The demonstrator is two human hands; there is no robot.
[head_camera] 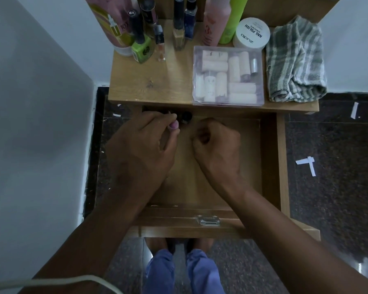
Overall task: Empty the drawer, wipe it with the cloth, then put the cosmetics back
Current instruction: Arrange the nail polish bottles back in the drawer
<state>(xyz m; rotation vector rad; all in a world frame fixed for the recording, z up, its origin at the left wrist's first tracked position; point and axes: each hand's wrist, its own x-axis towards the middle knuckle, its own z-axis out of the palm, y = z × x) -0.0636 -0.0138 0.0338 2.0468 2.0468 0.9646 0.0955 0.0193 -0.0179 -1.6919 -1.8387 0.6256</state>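
wooden drawer (270,162) stands pulled out under the desk (157,81), nearly bare. left hand (145,141) pinches a small pink-tipped item (174,125) at the drawer's far-left corner, beside dark pieces (186,116) half under the desk edge. right hand (217,145) is curled in a fist; i cannot tell if it holds anything. risk: those hidden pieces get missed, or the pinched item slips. cloth (295,60) waits on the desk's right edge.

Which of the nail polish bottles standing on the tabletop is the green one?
The green nail polish bottle, square-bodied with a black cap, at the front left of the group; the others are clear, peach or dark blue.
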